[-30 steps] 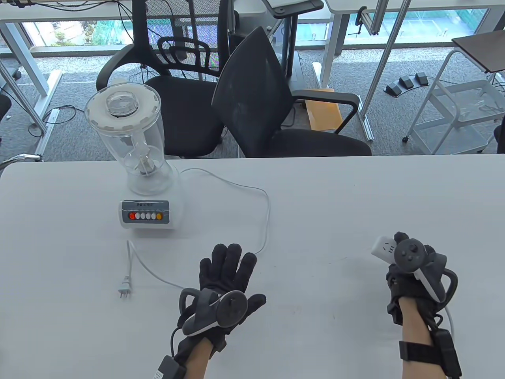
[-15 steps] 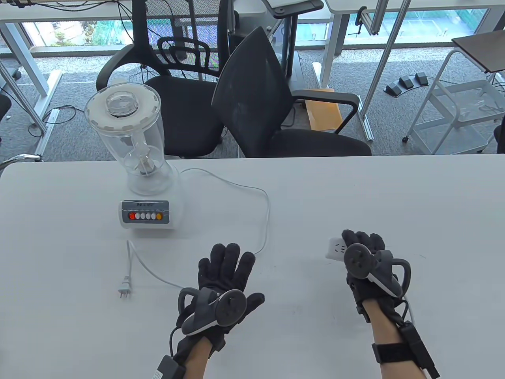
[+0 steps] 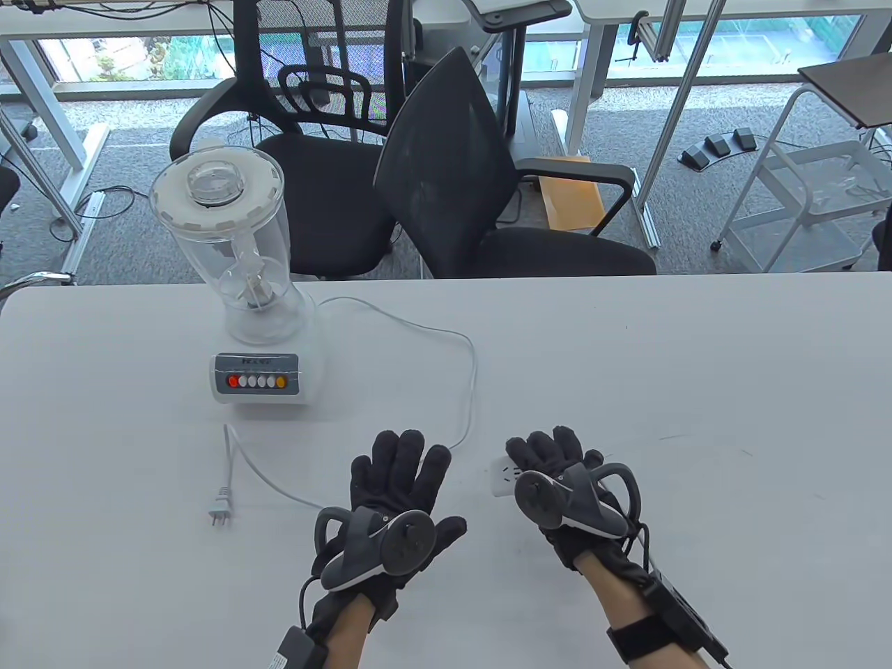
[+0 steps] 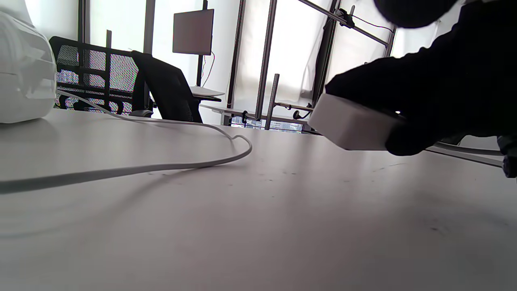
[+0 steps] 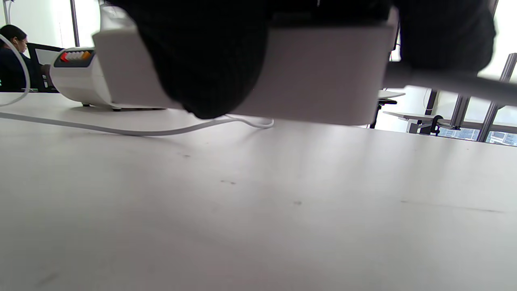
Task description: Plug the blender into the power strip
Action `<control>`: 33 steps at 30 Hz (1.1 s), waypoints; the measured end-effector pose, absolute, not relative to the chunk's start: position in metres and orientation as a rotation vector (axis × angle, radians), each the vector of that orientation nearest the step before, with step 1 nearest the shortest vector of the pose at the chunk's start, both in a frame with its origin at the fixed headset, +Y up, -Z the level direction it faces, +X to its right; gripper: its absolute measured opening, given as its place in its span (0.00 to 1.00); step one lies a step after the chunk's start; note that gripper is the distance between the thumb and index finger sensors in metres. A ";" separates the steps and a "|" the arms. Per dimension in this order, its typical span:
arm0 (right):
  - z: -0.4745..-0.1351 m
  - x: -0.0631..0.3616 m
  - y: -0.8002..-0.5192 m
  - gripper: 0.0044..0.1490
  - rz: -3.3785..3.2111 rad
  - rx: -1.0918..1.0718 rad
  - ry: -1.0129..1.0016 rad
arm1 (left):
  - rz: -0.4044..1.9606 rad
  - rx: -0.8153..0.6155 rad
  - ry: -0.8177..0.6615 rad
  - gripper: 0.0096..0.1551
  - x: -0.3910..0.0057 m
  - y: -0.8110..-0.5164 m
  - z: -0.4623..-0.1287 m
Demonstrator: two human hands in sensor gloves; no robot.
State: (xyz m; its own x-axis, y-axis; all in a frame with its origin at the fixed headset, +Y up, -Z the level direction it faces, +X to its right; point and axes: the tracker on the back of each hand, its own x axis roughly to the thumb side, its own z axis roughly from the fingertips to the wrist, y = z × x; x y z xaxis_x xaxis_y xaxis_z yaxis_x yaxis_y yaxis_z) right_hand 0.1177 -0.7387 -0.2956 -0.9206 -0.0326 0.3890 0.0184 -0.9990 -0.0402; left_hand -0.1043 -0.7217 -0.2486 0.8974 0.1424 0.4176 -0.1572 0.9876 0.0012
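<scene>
Right wrist view: power strip (image 5: 315, 81) airborne, fingers (image 5: 202, 60) gripping

Blender (image 3: 240, 293) stands on the tabletop (image 3: 697, 362) at upper left of the frame. Its plug (image 3: 220, 507) lies below it, lower left. Left hand (image 3: 397, 502) sits at lower centre; right hand (image 3: 564, 488) just right of it, gripping the power strip (image 3: 503, 477) between them.

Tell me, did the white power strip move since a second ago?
Yes. The right hand holds the power strip and has carried it leftward across the table, from near the right side toward the still left hand.
</scene>
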 end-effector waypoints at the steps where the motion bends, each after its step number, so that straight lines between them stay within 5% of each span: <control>1: -0.295 0.116 -0.741 0.56 -3.053 -0.629 0.037 | 0.155 0.033 -0.429 0.57 -0.104 -0.722 -0.249; 20: -0.303 0.115 -0.771 0.55 -3.070 -0.693 -0.394 | 0.157 0.054 -0.388 0.56 -0.113 -0.718 -0.249; 33: -0.302 0.115 -0.771 0.55 -3.066 -0.693 -0.393 | 0.351 0.283 -0.049 0.53 -0.193 -0.699 -0.248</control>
